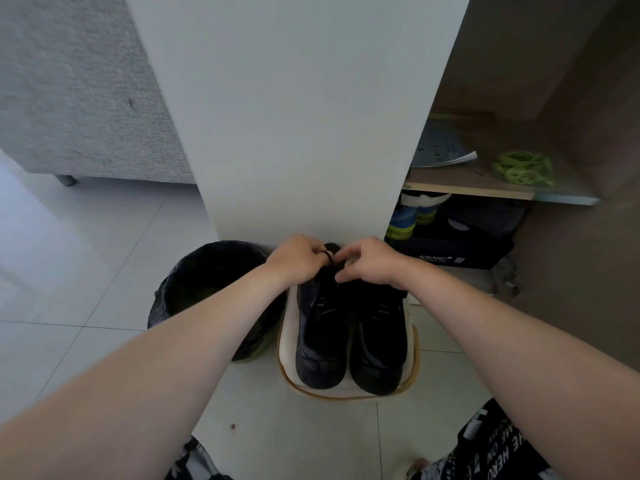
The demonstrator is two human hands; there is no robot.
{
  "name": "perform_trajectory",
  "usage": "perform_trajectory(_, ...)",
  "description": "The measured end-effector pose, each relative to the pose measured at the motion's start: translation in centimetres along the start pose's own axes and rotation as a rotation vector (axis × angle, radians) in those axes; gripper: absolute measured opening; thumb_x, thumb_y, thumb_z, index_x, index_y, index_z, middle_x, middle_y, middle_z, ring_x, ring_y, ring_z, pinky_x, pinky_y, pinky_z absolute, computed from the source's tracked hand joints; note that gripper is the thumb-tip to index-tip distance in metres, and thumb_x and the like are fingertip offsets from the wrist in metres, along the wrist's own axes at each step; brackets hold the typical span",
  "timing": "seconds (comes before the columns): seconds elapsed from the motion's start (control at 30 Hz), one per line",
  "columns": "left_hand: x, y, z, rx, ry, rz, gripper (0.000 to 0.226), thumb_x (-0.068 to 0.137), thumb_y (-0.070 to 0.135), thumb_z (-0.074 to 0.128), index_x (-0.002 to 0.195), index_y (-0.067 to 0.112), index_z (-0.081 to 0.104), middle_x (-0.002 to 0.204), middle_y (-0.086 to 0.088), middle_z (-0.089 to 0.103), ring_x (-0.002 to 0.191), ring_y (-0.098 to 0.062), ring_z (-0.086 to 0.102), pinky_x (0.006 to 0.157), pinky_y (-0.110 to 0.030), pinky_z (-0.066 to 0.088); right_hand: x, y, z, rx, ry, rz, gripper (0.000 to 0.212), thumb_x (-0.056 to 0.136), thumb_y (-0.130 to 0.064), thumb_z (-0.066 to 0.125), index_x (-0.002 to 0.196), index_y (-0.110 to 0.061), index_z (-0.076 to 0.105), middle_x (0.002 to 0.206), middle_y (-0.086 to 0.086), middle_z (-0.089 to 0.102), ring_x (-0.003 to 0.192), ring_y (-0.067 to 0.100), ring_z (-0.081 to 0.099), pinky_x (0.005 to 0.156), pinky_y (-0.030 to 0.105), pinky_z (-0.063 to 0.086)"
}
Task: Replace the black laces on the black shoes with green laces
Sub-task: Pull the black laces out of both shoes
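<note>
**Both hands at the black lace**

The black shoes stand paired on a cream pad. At their far end the left hand pinches a loop of black lace. The right hand curls beside it, its grip unclear. Farther right, the green laces lie on a shelf.

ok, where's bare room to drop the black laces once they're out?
Free: floor tiles left of the bin and nearside of the pad; the shelf front strip before the booklet, left of the green laces. Crowded: black shoes fill the pad; shoebox and sneakers pack the space under the shelf.
</note>
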State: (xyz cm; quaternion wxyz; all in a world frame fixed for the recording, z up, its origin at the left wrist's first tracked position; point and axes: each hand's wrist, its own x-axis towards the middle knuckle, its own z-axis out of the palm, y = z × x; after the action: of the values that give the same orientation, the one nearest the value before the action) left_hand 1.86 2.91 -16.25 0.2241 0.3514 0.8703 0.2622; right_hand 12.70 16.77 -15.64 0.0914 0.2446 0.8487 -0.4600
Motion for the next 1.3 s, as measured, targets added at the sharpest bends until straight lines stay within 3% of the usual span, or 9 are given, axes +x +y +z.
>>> perform_trajectory(0.13, -0.3, 0.5, 0.4, -0.026, -0.03, 0.021, 0.019, 0.093, 0.028, 0.058, 0.089, 0.015, 0.07, 0.086, -0.002, 0.07, 0.087, -0.02, 0.064, 0.076, -0.03, 0.048, 0.0, 0.6, 0.6, -0.216, 0.033, -0.014, 0.01, 0.08, -0.033, 0.083, 0.082, -0.025, 0.077, 0.078, -0.008, 0.069, 0.077, 0.01, 0.061, 0.072, 0.026, 0.047)
perform_trajectory(0.27, -0.9, 1.1, 0.7, -0.127, -0.14, 0.05, 0.024, 0.084, 0.027, 0.071, 0.102, 0.013, 0.067, 0.089, 0.003, 0.066, 0.082, -0.012, 0.06, 0.07, -0.024, 0.045, -0.1, -0.1, 0.7, -0.32, 0.121, -0.033, 0.03, 0.092, -0.031, 0.069, 0.07, -0.01, 0.069, 0.071, 0.008, 0.064, 0.068, 0.021, 0.055, 0.06, 0.032, 0.038)
perform_trajectory(0.37, -0.8, 0.5, 1.4, -0.052, -0.191, 0.087, 0.044, 0.079, 0.031, 0.079, 0.115, 0.018, 0.059, 0.102, 0.006, 0.064, 0.096, -0.013, 0.061, 0.08, -0.025, 0.047, -0.2, -1.0, 0.4, -0.287, 0.18, -0.045, 0.032, 0.098, -0.023, 0.06, 0.074, -0.002, 0.067, 0.075, 0.016, 0.068, 0.072, 0.029, 0.062, 0.064, 0.037, 0.044)
perform_trajectory(0.47, -0.6, 0.3, 1.4, -0.038, -0.164, 0.095, 0.041, 0.077, 0.026, 0.082, 0.102, 0.024, 0.05, 0.089, 0.014, 0.054, 0.083, -0.007, 0.054, 0.065, -0.018, 0.038, -0.2, -1.7, -0.1, -0.198, 0.296, -0.064, 0.023, 0.098, -0.015, 0.053, 0.077, -0.012, 0.062, 0.08, 0.005, 0.068, 0.073, 0.023, 0.063, 0.066, 0.032, 0.044)
perform_trajectory(0.57, -0.6, 0.7, 1.5, -0.015, -0.162, 0.103, 0.028, 0.083, 0.03, 0.076, 0.093, 0.023, 0.051, 0.087, 0.009, 0.056, 0.085, -0.013, 0.056, 0.069, -0.026, 0.04, 0.1, -2.1, 0.0, -0.215, 0.378, -0.095, 0.007, 0.097, -0.021, 0.055, 0.091, -0.02, 0.059, 0.094, -0.002, 0.06, 0.09, 0.019, 0.055, 0.073, 0.03, 0.039)
perform_trajectory(0.7, -0.3, 1.3, 0.9, -0.086, -0.089, 0.016, 0.034, 0.102, 0.034, 0.044, 0.085, 0.016, 0.066, 0.081, 0.0, 0.065, 0.082, -0.021, 0.06, 0.067, -0.03, 0.039, -0.1, -1.8, -0.2, -0.052, 0.242, -0.096, 0.009, 0.085, -0.02, 0.07, 0.092, -0.023, 0.065, 0.089, -0.006, 0.067, 0.089, 0.017, 0.063, 0.076, 0.028, 0.046)
perform_trajectory(0.9, 0.2, 1.6, 0.0, -0.378, 0.075, -0.062, 0.035, 0.099, 0.025, 0.043, 0.081, 0.012, 0.071, 0.076, 0.002, 0.069, 0.069, -0.012, 0.061, 0.064, -0.025, 0.042, 0.0, 0.7, -0.3, -0.145, 0.111, -0.022, 0.017, 0.09, -0.027, 0.073, 0.105, -0.02, 0.078, 0.09, -0.009, 0.067, 0.085, 0.009, 0.062, 0.071, 0.02, 0.043)
perform_trajectory(1.1, 0.2, 1.3, 0.6, -0.333, -0.047, 0.071, 0.015, 0.087, 0.018, 0.061, 0.072, 0.016, 0.059, 0.062, 0.006, 0.06, 0.054, -0.005, 0.054, 0.06, -0.026, 0.039, 0.8, 0.8, 0.2, -0.045, 0.157, -0.032, 0.029, 0.102, -0.021, 0.051, 0.076, -0.023, 0.065, 0.088, 0.005, 0.074, 0.087, 0.026, 0.071, 0.086, 0.035, 0.056)
perform_trajectory(1.3, -0.1, 0.4, 1.8, -0.152, -0.173, 0.091, 0.023, 0.084, 0.029, 0.075, 0.101, 0.02, 0.064, 0.097, -0.002, 0.071, 0.087, -0.018, 0.065, 0.083, -0.032, 0.051, 1.4, -1.6, -0.9, 0.314, 0.414, -0.13, 0.022, 0.107, -0.018, 0.041, 0.092, -0.016, 0.056, 0.066, 0.001, 0.047, 0.06, 0.018, 0.047, 0.06, 0.036, 0.052)
